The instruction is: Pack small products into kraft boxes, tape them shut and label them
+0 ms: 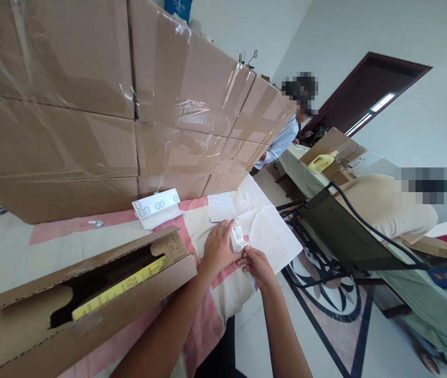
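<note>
My left hand is wrapped around a small white plastic part, holding it over the cloth-covered table. My right hand pinches at the lower end of the same white part, fingers closed together. Just beyond the hands lies a white sheet of small stickers. Further left on the cloth sits a white card with blue-outlined squares.
An open cardboard box with a yellow strip inside lies at lower left. A wall of taped cardboard cartons stands behind the table. A dark folding chair is on the right. Another person in a blue shirt stands at a far table with a yellow bottle.
</note>
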A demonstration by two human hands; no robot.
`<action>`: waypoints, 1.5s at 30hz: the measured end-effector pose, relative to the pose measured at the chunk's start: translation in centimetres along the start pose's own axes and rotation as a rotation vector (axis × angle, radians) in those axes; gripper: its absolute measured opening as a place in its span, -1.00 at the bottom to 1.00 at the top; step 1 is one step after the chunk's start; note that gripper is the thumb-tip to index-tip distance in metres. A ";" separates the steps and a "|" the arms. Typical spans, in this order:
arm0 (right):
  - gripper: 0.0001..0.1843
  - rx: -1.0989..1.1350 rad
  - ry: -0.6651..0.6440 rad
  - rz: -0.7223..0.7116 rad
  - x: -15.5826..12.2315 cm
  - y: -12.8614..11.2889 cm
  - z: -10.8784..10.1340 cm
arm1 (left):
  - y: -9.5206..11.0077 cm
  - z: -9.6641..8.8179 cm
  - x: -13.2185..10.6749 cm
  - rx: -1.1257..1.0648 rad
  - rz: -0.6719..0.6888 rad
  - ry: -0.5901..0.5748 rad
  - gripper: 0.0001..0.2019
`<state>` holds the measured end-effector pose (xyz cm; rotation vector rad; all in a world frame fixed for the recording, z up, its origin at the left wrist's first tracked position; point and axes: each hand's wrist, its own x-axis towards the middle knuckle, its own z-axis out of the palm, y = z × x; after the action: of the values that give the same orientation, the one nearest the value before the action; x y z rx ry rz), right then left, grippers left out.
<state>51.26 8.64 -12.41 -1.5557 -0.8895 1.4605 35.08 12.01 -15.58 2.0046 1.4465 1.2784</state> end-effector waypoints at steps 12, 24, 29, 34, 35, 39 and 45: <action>-0.55 0.005 -0.060 -0.036 -1.0 -0.4 0.0 | 0.0 0.0 0.1 0.005 0.001 0.007 -0.02; -0.50 0.011 -0.016 -0.026 -0.3 0.0 0.1 | -0.2 0.3 0.0 0.010 0.000 0.009 0.00; -0.49 0.017 -0.031 -0.022 -0.1 0.1 -0.1 | -0.3 0.5 0.0 0.009 0.004 0.008 -0.01; -0.52 0.029 -0.080 0.001 -0.2 -0.3 -0.4 | -0.3 0.3 0.0 0.014 0.010 0.004 -0.03; -0.52 0.030 -0.088 0.003 -0.2 -0.3 -0.5 | -0.3 0.3 0.0 0.015 0.007 0.003 -0.03; -0.53 0.028 -0.097 -0.005 -0.4 -0.4 -0.5 | -0.2 0.2 0.0 0.014 0.000 0.001 -0.02; -0.46 0.001 -0.051 -0.016 -0.2 0.0 -0.3 | 0.0 0.1 0.1 0.013 -0.003 0.005 -0.02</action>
<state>51.53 8.44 -12.36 -1.5126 -0.9285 1.4950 35.17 12.11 -15.65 2.0090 1.4632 1.2767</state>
